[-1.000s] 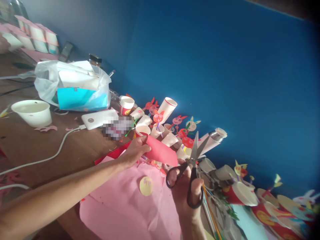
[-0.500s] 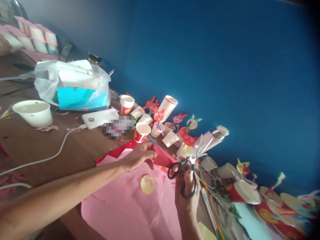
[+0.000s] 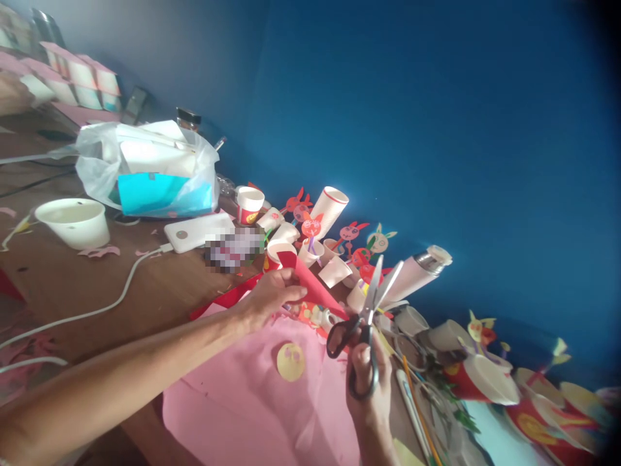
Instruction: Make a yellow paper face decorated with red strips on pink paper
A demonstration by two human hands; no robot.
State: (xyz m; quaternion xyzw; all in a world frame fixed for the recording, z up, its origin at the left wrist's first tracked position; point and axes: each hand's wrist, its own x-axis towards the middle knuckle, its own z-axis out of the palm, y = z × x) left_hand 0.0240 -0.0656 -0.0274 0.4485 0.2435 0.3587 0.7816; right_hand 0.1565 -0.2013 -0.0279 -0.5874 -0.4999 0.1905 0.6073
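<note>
My left hand (image 3: 272, 298) pinches the left part of a folded piece of red paper (image 3: 317, 285), thumb on the near side. The paper's right end reaches my right hand (image 3: 371, 388). Black-handled scissors (image 3: 371, 301) are in that hand, thumb through one loop, blades slightly apart and pointing up and away. The blades stand clear of the red paper. Below the hands, a yellow paper circle (image 3: 290, 361) with small pinkish shapes lies on a large pink sheet (image 3: 257, 408). A small colourful bottle (image 3: 313, 316) shows just under the red paper.
Paper cups with red animal cutouts (image 3: 311, 226) stand beyond my hands, beside a pink thermos (image 3: 412, 278). To the left are a cabled white power bank (image 3: 198, 232), a stuffed plastic bag (image 3: 160, 168) and a white tub (image 3: 75, 223). Another person's hand (image 3: 14, 94) is at far left.
My left hand has lifted and turned the red paper, so its left corner now rises in front of a cup. The scissors have tipped more upright and the small bottle has come into view.
</note>
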